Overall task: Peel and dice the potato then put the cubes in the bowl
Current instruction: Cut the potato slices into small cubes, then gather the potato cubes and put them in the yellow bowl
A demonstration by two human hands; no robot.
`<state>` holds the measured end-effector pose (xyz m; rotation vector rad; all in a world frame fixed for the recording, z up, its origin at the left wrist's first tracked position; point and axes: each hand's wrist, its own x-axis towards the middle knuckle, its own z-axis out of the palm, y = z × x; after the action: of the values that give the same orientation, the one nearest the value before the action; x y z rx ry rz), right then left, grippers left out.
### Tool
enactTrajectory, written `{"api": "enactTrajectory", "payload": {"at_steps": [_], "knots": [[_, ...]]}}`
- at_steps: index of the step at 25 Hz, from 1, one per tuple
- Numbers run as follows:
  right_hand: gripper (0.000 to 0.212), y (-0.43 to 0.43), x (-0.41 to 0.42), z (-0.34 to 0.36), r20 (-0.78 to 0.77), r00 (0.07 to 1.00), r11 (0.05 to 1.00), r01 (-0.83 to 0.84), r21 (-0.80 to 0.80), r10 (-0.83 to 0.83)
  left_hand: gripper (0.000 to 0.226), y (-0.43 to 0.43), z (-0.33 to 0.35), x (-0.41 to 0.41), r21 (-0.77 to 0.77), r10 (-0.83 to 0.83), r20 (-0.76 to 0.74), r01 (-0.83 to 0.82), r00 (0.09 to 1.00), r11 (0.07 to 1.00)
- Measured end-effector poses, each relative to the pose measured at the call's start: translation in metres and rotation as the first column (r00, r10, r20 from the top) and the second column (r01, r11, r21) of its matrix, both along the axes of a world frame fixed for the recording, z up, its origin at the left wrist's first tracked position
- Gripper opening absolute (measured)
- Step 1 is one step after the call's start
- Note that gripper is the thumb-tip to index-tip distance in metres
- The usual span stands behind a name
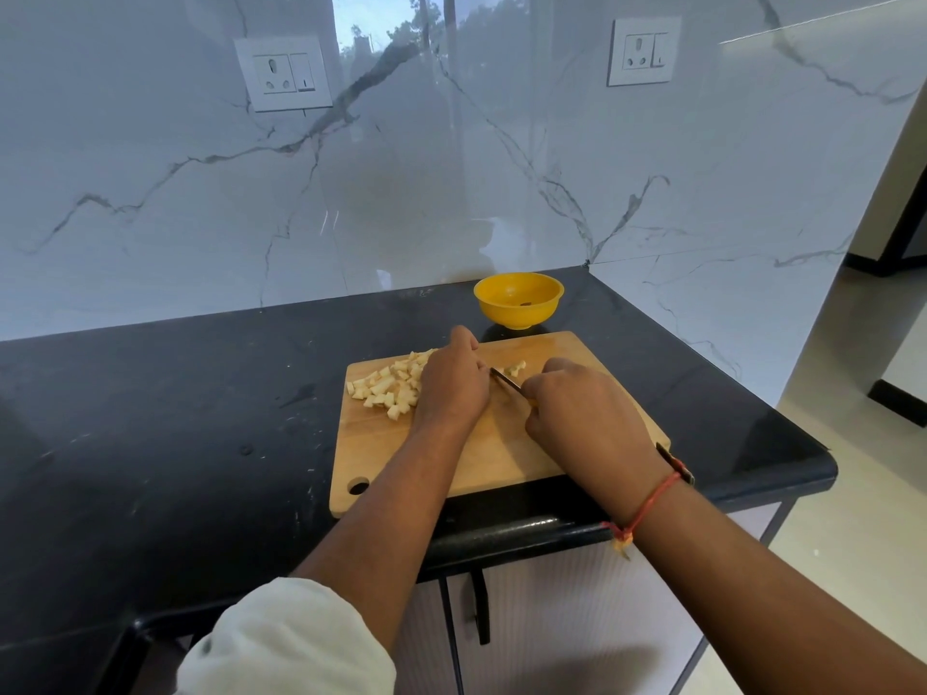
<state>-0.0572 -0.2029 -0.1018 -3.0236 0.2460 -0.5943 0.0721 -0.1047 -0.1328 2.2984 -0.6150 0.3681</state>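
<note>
Potato cubes (389, 388) lie in a loose pale heap on the left part of a wooden cutting board (501, 459). I look down on it from the head camera. A few more pieces (516, 367) sit apart from the heap, just past the knife (506, 381).

The left hand (454, 381) rests knuckles up at the right edge of the heap, its fingers bent down toward the board. They hide whatever lies under them, so I cannot tell whether this hand holds anything. The right hand (577, 408) is closed around the knife handle, which it almost wholly covers. The thin dark blade slants from it toward the left hand, low over the board.

A yellow bowl (519, 298) stands upright on the black counter (175, 418), just beyond the board's far edge. I see no cubes in it, only a small dark speck.

A red thread (647, 504) circles the right wrist, and a white sleeve (286, 639) is pushed up the left arm. Behind the counter rises a grey-veined marble wall (451, 193) with two sockets (283, 72).
</note>
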Motion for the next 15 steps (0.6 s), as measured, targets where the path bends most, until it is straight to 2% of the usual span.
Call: {"api": "enactTrajectory", "payload": {"at_steps": [3, 8, 12, 15], "knots": [[0.026, -0.003, -0.01, -0.004, 0.057, 0.998, 0.998, 0.004, -0.069, 0.0, 0.022, 0.0, 0.0, 0.001, 0.006, -0.002, 0.008, 0.002, 1.0, 1.0], [0.025, -0.003, -0.027, -0.006, 0.178, 0.981, 0.997, 0.076, -0.001, -0.075, 0.02, 0.0, 0.003, -0.005, 0.001, -0.008, -0.003, 0.008, 1.0, 1.0], [0.029, -0.006, -0.039, -0.005, 0.257, 0.955, 0.955, 0.069, 0.287, -0.146, 0.02, 0.003, 0.009, -0.012, -0.041, -0.027, 0.092, 0.031, 0.995, 0.999], [0.028, -0.007, -0.043, -0.003, 0.28, 0.939, 0.828, 0.011, 0.56, -0.202, 0.02, 0.016, 0.019, -0.022, -0.106, -0.087, 0.046, 0.091, 0.995, 0.99]]}}
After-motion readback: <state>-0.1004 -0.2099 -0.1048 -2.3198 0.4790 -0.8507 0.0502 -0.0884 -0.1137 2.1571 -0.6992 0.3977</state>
